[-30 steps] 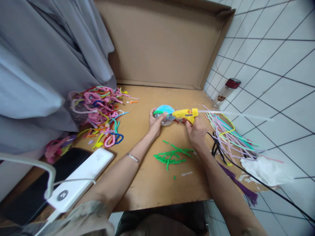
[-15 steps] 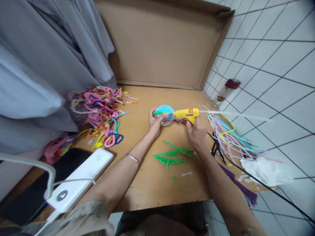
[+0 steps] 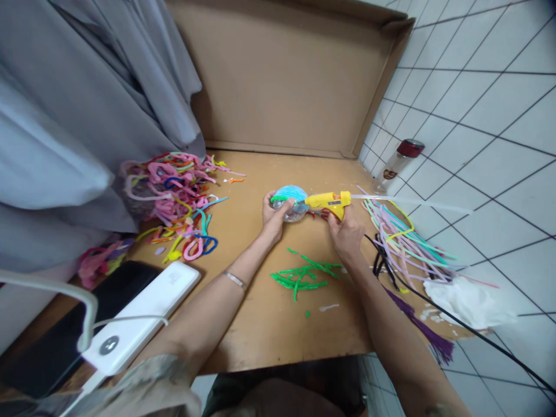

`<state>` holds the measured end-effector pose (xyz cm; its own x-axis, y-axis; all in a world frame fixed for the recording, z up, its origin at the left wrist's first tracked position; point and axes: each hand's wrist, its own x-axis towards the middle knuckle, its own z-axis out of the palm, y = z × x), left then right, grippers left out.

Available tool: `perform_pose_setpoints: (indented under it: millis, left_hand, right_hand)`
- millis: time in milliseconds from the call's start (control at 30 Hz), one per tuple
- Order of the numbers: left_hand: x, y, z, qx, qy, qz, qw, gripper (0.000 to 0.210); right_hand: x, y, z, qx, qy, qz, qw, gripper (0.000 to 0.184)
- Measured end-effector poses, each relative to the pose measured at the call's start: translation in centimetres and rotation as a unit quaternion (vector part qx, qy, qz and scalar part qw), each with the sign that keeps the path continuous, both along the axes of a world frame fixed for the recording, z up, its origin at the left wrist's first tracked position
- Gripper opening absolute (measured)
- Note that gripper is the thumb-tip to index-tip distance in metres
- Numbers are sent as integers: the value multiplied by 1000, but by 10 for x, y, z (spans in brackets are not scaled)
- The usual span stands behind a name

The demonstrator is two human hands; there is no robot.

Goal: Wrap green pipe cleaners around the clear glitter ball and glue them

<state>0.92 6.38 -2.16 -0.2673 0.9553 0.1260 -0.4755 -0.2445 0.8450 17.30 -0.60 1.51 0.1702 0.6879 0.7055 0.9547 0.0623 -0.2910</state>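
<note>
My left hand [image 3: 274, 215] is closed around a clear, rounded piece [image 3: 294, 215] whose upper part is covered in blue pipe cleaner, with a green strip along its edge. In my right hand [image 3: 347, 230] is a yellow hot glue gun [image 3: 328, 201], its nozzle at the right side of the rounded piece. Whether the tip touches it I cannot tell. A long translucent glue stick [image 3: 403, 200] sticks out of the gun's back. Something reddish with metal shows under the gun, mostly hidden. Short cut green pipe cleaners [image 3: 304, 278] lie on the table nearer to me.
Tangled pink and coloured pipe cleaners [image 3: 174, 191] are heaped at left, by a grey curtain [image 3: 108, 104]. A white power bank [image 3: 143, 318] lies nearer. Straight pipe cleaners [image 3: 403, 240], a white tissue [image 3: 469, 301], a black cord [image 3: 460, 318] and a red-capped jar [image 3: 393, 168] are at right.
The glue stick's far end sits slightly closer to the gun than before. Both hands, the gun and the rounded piece hold almost the same place.
</note>
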Motion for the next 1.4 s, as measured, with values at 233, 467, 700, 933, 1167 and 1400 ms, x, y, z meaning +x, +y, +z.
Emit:
perform_pose_setpoints:
  millis: [233, 467, 700, 933, 1167, 1400]
  left_hand:
    - [-2, 4, -6, 7, 23, -4, 1000, 70]
    - [-1, 2, -3, 1, 12, 1, 1000, 71]
    - [-1, 2, -2, -10, 1, 8, 1000, 72]
    - [-2, 2, 0, -7, -20, 22, 1000, 72]
    - [-4, 3, 3, -9, -57, 62, 996, 75]
    - [-4, 4, 3, -17, -58, 55, 997, 74]
  right_hand:
    - [0, -1, 1, -7, -4, -6, 1000, 22]
    - [2, -1, 3, -14, -8, -3, 1000, 23]
    - [8, 3, 10, -33, 77, -11, 996, 24]
    - [37, 23, 6, -100, 155, -67, 981, 30]
    - [30, 43, 8, -298, 98, -118, 942, 41]
    - [32, 24, 11, -306, 91, -172, 932, 44]
